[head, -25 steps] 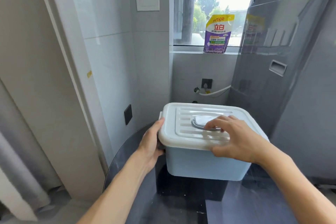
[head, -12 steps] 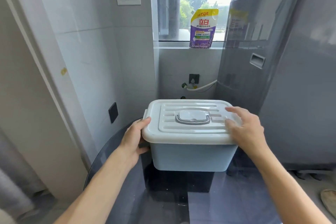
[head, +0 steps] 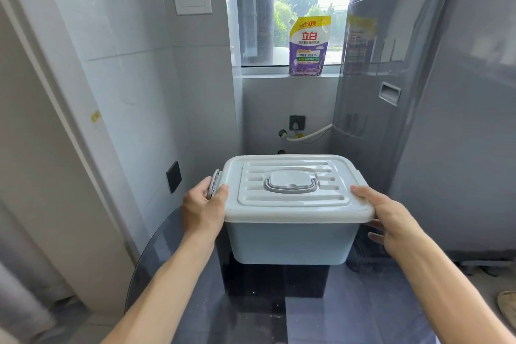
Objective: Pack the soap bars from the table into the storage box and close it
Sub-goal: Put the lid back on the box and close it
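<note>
A pale blue storage box (head: 290, 243) stands on a dark glass table (head: 349, 301), covered by its white ribbed lid (head: 293, 201) with a grey folding handle (head: 290, 184) lying flat. My left hand (head: 202, 209) grips the grey side latch (head: 213, 183) at the box's left end, thumb on the lid's corner. My right hand (head: 391, 220) grips the lid's right edge, thumb on top and fingers curled under the rim. No soap bars are visible; the box's inside is hidden.
A grey washing machine (head: 418, 92) stands close on the right. Tiled walls close in the left and back. A purple detergent pouch (head: 307, 46) sits on the window sill. A white hose (head: 310, 134) runs along the back wall.
My right hand left the lid's handle and slid to the lid's right edge, fingers now curling under the rim. My left hand shifted up onto the side latch.
</note>
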Demonstrator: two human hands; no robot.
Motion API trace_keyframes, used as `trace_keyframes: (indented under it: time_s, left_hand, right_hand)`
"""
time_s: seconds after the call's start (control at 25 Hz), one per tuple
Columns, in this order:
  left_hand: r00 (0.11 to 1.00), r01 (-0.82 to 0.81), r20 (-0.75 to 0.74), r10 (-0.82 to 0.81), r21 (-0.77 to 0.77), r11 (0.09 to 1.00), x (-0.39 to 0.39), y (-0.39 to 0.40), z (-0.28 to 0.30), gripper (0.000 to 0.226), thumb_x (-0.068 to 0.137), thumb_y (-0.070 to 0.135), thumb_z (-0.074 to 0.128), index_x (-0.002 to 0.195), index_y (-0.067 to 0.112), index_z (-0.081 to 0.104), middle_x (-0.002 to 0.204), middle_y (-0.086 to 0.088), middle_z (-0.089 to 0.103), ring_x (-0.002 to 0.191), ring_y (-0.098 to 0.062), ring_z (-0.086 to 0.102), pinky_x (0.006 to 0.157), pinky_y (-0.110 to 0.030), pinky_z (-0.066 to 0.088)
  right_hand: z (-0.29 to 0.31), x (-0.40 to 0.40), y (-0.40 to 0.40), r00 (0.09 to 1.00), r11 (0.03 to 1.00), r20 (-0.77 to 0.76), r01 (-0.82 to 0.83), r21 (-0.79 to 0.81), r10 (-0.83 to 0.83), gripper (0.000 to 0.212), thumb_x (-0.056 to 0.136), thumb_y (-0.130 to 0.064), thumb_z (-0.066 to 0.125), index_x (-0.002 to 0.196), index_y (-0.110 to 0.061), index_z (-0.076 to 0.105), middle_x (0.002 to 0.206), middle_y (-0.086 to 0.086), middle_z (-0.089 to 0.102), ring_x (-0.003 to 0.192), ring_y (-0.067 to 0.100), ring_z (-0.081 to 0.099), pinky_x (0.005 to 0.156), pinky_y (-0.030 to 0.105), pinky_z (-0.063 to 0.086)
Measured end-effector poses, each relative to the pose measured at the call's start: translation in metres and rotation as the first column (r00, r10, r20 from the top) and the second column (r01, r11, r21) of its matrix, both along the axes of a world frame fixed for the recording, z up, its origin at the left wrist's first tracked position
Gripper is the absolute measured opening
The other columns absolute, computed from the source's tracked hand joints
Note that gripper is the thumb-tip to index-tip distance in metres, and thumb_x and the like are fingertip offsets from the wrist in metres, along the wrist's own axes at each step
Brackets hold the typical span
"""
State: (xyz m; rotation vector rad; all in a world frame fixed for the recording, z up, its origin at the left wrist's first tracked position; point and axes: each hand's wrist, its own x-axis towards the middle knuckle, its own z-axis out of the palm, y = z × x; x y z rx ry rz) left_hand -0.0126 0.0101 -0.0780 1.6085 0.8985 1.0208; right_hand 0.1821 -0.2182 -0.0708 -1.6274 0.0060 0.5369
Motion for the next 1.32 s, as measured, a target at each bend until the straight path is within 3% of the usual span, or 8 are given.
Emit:
trace_keyframes:
  time_s: [0.16,0.24,0.44,0.8,0.92,1.08,1.2,1.32]
  left_hand:
    - [0.989,0.039,-0.145,-0.009,0.210,0.977,0.002,-0.004,0.005,0.023,0.087,0.015,0.054,0.088,0.015,0.077,0.095,0.011,0.073,0.089,-0.008,0.061,0.074,-0.013,0.045]
    - [0.992,0.019,-0.127,0.013,0.243,0.970,0.004,-0.012,0.008,0.031,0.090,0.005,0.051,0.104,0.016,0.077,0.116,0.007,0.071,0.117,-0.010,0.059,0.100,-0.022,0.044]
    - [0.997,-0.042,-0.056,0.058,0.254,0.966,0.004,-0.012,0.007,0.040,0.088,0.001,0.052,0.119,0.021,0.067,0.118,0.005,0.070,0.111,-0.017,0.061,0.098,-0.035,0.048]
    - [0.997,-0.048,-0.044,0.061,0.255,0.966,0.007,-0.008,0.002,0.039,0.087,0.004,0.051,0.114,0.027,0.066,0.115,0.011,0.069,0.108,-0.014,0.061,0.093,-0.031,0.047]
    - [0.997,-0.016,0.073,0.008,0.107,0.994,0.005,-0.013,0.001,0.042,0.090,0.007,0.052,0.128,0.023,0.057,0.127,0.007,0.062,0.112,-0.009,0.057,0.095,-0.027,0.043]
    - [0.986,0.162,-0.006,-0.164,-0.124,0.979,-0.013,-0.034,-0.021,0.089,0.074,0.061,0.060,0.151,0.035,0.024,0.143,0.013,0.046,0.119,-0.007,0.046,0.094,-0.026,0.032]
    - [0.934,0.293,-0.241,-0.265,0.087,0.952,-0.032,-0.035,-0.033,0.117,0.060,0.077,0.069,0.150,0.051,-0.002,0.143,0.014,0.047,0.124,-0.014,0.052,0.102,-0.037,0.043]
    - [0.874,0.300,-0.480,-0.073,0.415,0.859,-0.040,-0.024,-0.035,0.107,0.067,0.077,0.059,0.149,0.050,-0.004,0.133,0.004,0.060,0.109,-0.026,0.064,0.090,-0.048,0.053]
  right_hand:
    - [-0.003,0.003,0.002,0.993,0.996,0.085,0.077,0.048,-0.080,0.041,0.064,-0.038,0.084,0.092,-0.012,0.071,0.086,-0.001,0.070,0.082,0.019,0.061,0.077,0.041,0.045]
    - [-0.003,0.004,0.003,0.983,0.989,0.130,0.119,0.088,-0.129,0.033,0.064,-0.034,0.086,0.080,-0.010,0.070,0.077,-0.001,0.067,0.070,0.018,0.056,0.063,0.034,0.042]
    - [-0.008,0.003,0.006,0.971,0.959,0.144,0.150,0.241,-0.189,0.017,0.067,-0.017,0.084,0.078,-0.011,0.073,0.059,-0.003,0.072,0.048,0.010,0.064,0.043,0.020,0.048]
    - [-0.008,0.006,0.001,0.880,0.988,0.466,0.029,0.150,-0.097,0.012,0.076,-0.021,0.075,0.084,-0.029,0.081,0.079,-0.007,0.079,0.077,0.013,0.073,0.074,0.031,0.057]
    - [-0.007,-0.005,0.002,0.888,0.978,0.447,0.014,0.208,-0.107,0.021,0.081,-0.019,0.070,0.083,-0.038,0.080,0.084,-0.008,0.079,0.073,0.005,0.070,0.068,0.025,0.054]
    - [-0.035,-0.039,-0.002,0.861,0.971,0.508,-0.125,0.204,0.004,0.066,0.079,-0.054,0.060,0.142,-0.045,0.041,0.129,-0.038,0.054,0.106,-0.020,0.054,0.083,0.012,0.042]
    - [-0.050,-0.049,-0.015,0.776,0.978,0.606,-0.210,-0.016,0.177,0.102,0.067,-0.072,0.066,0.147,-0.058,0.005,0.132,-0.050,0.038,0.116,-0.012,0.052,0.089,0.018,0.042]
    - [-0.051,-0.048,-0.017,0.697,0.978,0.690,-0.088,-0.189,0.196,0.108,0.061,-0.077,0.069,0.144,-0.061,0.002,0.114,-0.048,0.050,0.095,-0.009,0.060,0.073,0.022,0.048]
